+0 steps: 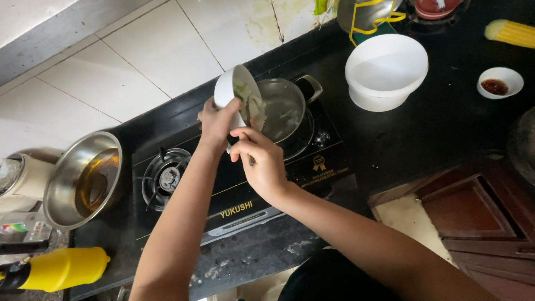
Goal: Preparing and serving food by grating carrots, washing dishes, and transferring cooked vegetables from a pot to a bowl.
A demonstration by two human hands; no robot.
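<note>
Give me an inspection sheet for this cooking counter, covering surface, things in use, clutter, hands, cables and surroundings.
Surface: black counter with crumbs near its front edge.
Job's things: small white bowl tilted over a steel pot on the two-burner gas stove.
Clutter: large white bowl, small sauce dish, steel bowl of brown liquid, yellow bottle, corn cob.
Grippers: left hand holds the bowl; right hand scrapes with a utensil, mostly hidden.
Cables: nothing seen.
Surroundings: white tiled wall, wooden cabinet.
</note>
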